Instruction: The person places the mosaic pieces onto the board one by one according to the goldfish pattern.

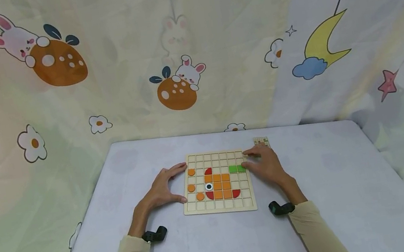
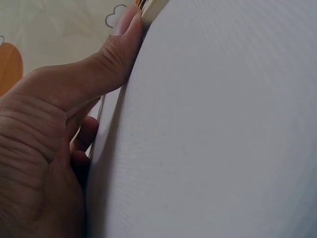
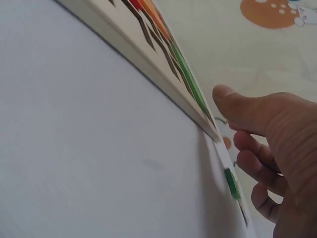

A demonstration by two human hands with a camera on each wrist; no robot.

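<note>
A square wooden grid board lies on the table. Set in it are orange squares, red quarter-round pieces, a black-and-white eye piece, orange discs at the left and two green squares at the upper right. My left hand rests at the board's left edge, thumb and fingers spread apart along it. At the right edge is my right hand, its thumb beside the green squares. In the right wrist view the right hand's fingers are loosely bent with nothing between them.
A small patterned card lies behind the right hand, partly covered by it. The white-covered table ends at a printed cloth backdrop. In the right wrist view a small green item shows past the board's corner.
</note>
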